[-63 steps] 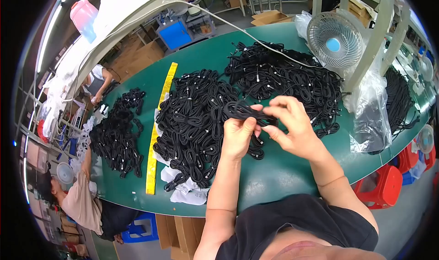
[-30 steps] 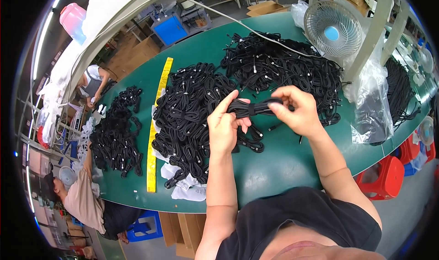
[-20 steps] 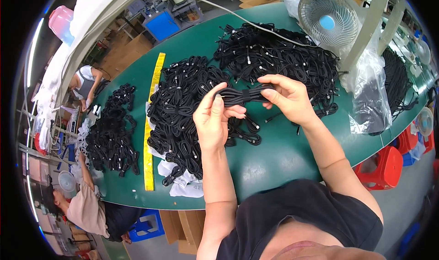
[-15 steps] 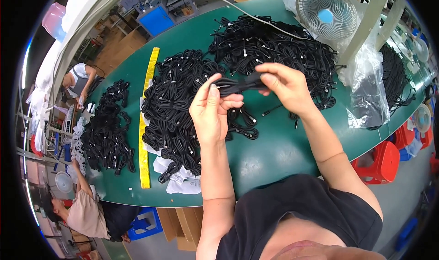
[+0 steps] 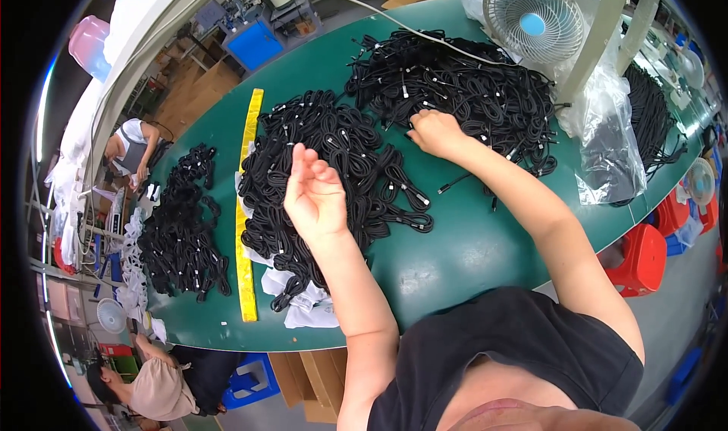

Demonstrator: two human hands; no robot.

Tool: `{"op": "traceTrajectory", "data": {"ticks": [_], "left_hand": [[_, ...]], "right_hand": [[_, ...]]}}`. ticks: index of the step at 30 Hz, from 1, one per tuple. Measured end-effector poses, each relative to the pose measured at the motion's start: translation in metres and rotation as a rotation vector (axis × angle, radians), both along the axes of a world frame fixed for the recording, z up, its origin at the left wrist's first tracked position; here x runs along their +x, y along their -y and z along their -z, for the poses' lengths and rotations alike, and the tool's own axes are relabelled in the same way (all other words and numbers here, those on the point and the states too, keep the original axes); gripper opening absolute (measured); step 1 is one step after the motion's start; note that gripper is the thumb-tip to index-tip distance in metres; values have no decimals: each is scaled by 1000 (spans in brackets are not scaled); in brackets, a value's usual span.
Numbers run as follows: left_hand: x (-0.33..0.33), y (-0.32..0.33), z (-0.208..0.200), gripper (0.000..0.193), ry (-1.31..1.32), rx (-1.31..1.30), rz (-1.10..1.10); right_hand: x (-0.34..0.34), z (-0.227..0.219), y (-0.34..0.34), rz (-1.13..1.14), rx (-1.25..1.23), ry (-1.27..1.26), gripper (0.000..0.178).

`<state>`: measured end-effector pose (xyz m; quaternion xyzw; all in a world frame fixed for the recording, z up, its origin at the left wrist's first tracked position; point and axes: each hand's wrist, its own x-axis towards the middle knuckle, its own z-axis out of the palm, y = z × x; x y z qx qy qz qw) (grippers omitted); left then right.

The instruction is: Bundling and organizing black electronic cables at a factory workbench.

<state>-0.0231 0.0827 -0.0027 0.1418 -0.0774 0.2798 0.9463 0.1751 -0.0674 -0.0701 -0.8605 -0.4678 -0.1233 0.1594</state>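
Head view: the right hand (image 5: 432,131) sits just above the middle of the frame, fingers curled down into the loose black cable heap (image 5: 462,89) that fills the upper centre of the green table (image 5: 470,249); it seems to be pinching one cable, though what it has between the fingers is hidden. The left hand (image 5: 312,196) hangs at centre, raised off the table, palm turned up, fingers loosely apart and holding nothing, above the pile of bundled cables (image 5: 326,165) left of centre. A yellow strip (image 5: 244,203) lies along that pile's left edge, with a smaller cable pile (image 5: 182,226) further left. A white fan (image 5: 533,15) stands at the top right. Judged from this, the step in hand is picking a fresh cable from the loose heap; the next move calls for drawing one strand free without dragging its neighbours along
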Motion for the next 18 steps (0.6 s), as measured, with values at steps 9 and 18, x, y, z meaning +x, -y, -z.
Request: {"op": "traceTrajectory", "data": {"ticks": [9, 18], "left_hand": [[17, 18, 10, 20, -280, 122, 28], [48, 65, 18, 51, -699, 280, 487]], "right_hand": [[6, 9, -17, 168, 201, -396, 15], [-56, -89, 55, -90, 850, -999, 19]]}}
